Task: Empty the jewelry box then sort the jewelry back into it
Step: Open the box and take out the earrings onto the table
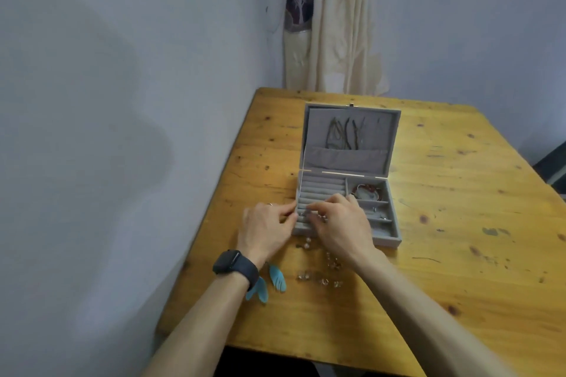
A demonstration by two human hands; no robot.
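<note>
Table [428, 223]: bare wood, set against the wall. Jewelry box [386, 240] stands open at its middle, lid upright at the far side.

Inside the box:
- Lid pocket: necklaces [343, 135] hanging.
- Far right compartment: a reddish bracelet [366, 190].
- Left half: padded ring rows [321, 185], the far ones bare as far as shows.
- Smaller right compartments: one or two tiny bits, too small to name.

Just in front of the box, on the table: a scatter of clear bead pieces [318, 277]. To their left lies a pair of blue feather earrings [277, 278], partly under the left wrist.

Step, as judged: the sorting-back half, since some pieces are housed and others wait outside the box. Work in hand is seating a small item in the nearest ring row, at the box's near-left corner.

Right hand [340, 223]: over the near ring rows, fingers curled down. The tips close on a small shiny piece [321, 217], by the look a pinch.

Left hand [266, 229]: against the box's left wall, fingers bent, tips at the same row. Whether it grips the wall, parts the slot or only touches, cannot tell. Dark watch [235, 268] on that wrist.

Next move calls for pressing the piece down until the padding holds it. Then release, and reach for the loose pieces in front of the box.
</note>
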